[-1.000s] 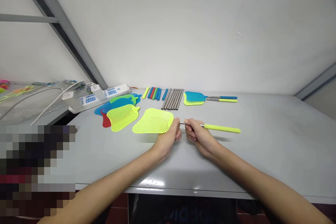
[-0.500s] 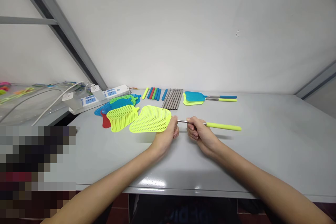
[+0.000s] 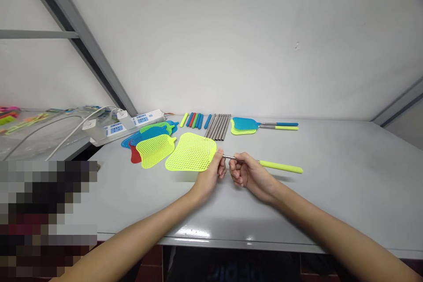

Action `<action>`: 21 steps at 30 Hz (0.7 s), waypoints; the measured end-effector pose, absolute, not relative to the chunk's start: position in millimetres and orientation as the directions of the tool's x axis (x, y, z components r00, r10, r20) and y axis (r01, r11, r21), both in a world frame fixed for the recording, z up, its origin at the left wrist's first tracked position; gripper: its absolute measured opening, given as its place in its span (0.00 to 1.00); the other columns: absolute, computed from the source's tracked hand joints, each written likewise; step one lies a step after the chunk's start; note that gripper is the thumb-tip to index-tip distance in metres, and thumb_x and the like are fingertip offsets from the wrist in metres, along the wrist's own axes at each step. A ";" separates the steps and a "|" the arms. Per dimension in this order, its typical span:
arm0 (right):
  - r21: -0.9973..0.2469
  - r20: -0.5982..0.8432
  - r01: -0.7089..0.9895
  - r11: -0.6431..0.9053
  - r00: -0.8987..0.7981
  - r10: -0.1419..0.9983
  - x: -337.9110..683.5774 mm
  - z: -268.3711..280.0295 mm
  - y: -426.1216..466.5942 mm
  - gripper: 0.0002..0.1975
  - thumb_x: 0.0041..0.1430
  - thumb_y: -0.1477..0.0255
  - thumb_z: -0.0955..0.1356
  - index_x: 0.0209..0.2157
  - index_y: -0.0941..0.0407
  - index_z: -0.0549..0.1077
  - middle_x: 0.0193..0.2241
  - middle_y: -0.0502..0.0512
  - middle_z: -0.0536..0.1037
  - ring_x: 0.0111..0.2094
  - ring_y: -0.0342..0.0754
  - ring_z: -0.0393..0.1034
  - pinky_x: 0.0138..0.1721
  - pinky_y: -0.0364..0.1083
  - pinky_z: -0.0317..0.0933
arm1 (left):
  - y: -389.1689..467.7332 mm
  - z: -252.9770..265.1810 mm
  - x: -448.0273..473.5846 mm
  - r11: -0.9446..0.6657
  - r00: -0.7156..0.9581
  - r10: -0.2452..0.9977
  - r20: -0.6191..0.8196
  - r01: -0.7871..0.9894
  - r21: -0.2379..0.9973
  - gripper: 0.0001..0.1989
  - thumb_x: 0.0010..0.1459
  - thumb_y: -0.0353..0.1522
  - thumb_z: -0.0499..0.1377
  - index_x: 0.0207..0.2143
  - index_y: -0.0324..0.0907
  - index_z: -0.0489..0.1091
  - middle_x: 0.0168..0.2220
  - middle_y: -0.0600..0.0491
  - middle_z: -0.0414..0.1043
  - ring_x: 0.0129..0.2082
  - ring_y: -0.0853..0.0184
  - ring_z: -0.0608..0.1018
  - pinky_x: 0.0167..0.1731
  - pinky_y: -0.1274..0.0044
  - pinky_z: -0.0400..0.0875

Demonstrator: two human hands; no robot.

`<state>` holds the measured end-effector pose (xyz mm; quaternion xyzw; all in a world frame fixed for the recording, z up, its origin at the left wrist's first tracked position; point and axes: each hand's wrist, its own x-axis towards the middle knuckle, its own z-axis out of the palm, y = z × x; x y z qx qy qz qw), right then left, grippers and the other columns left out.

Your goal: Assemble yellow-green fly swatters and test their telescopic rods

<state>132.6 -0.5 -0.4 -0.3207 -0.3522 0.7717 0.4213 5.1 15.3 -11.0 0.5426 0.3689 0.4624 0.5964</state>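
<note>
Both my hands hold one yellow fly swatter (image 3: 191,153) above the table, its perforated head to the left and its yellow grip (image 3: 280,167) to the right. My left hand (image 3: 213,172) is closed at the neck, just where the head meets the thin metal rod. My right hand (image 3: 249,174) pinches the rod between thumb and forefinger, left of the grip, its other fingers curled below. A short stretch of bare rod (image 3: 228,157) shows between the hands. Left of the held swatter lies a loose yellow swatter head (image 3: 155,150), overlapping blue (image 3: 145,134), green and red ones.
Metal tubes (image 3: 218,127) lie side by side at the back, beside several coloured grips (image 3: 194,120). Two whole swatters (image 3: 244,123), blue over yellow, rest to their right. A power strip (image 3: 132,122) with white cables stands at the left edge of the grey table (image 3: 330,194).
My right hand has shifted slightly left along the rod, toward my left hand, and its fingers have loosened a little. The view has tilted slightly.
</note>
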 end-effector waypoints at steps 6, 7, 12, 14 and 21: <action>-0.832 -0.158 -0.431 -0.350 -0.421 0.893 131.4 0.1 -1.9 0.14 0.51 0.66 0.58 0.19 0.59 0.64 0.13 0.46 0.61 0.15 0.37 0.53 0.18 0.39 0.45 | 13.3 -12.8 5.0 0.028 0.364 0.931 0.043 -0.187 0.982 0.19 0.54 0.44 0.44 0.18 0.41 0.55 0.14 0.60 0.50 0.14 0.75 0.58 0.20 0.80 0.56; -0.832 -0.150 -0.432 -0.347 -0.426 0.892 131.1 0.6 -2.1 0.14 0.51 0.66 0.59 0.19 0.59 0.64 0.13 0.46 0.61 0.15 0.37 0.53 0.18 0.39 0.45 | 12.9 -12.2 5.3 0.034 0.375 0.926 0.032 -0.169 0.985 0.20 0.53 0.45 0.44 0.18 0.41 0.55 0.13 0.60 0.51 0.15 0.74 0.59 0.20 0.80 0.57; -0.849 -0.124 -0.416 -0.324 -0.440 0.889 128.0 1.4 -3.8 0.15 0.51 0.65 0.59 0.17 0.59 0.63 0.13 0.47 0.63 0.17 0.38 0.57 0.18 0.38 0.44 | 12.5 -11.3 7.3 0.081 0.414 0.910 -0.014 -0.144 0.986 0.23 0.52 0.47 0.44 0.15 0.40 0.56 0.12 0.58 0.53 0.15 0.74 0.59 0.20 0.80 0.57; -0.863 -0.122 -0.398 -0.311 -0.433 0.893 126.8 1.0 -4.5 0.16 0.51 0.64 0.59 0.17 0.59 0.63 0.13 0.48 0.63 0.17 0.39 0.58 0.17 0.38 0.44 | 13.0 -11.2 7.4 0.090 0.428 0.904 -0.016 -0.153 0.984 0.23 0.53 0.46 0.44 0.15 0.40 0.58 0.12 0.57 0.56 0.15 0.74 0.59 0.19 0.80 0.56; -0.835 -0.153 -0.427 -0.347 -0.425 0.892 126.7 -3.2 -3.7 0.16 0.51 0.63 0.61 0.16 0.59 0.61 0.11 0.46 0.60 0.17 0.39 0.56 0.18 0.39 0.44 | 14.4 -10.1 6.4 0.106 0.453 0.891 -0.037 -0.129 0.986 0.22 0.52 0.45 0.47 0.15 0.39 0.61 0.11 0.59 0.53 0.14 0.75 0.56 0.17 0.81 0.52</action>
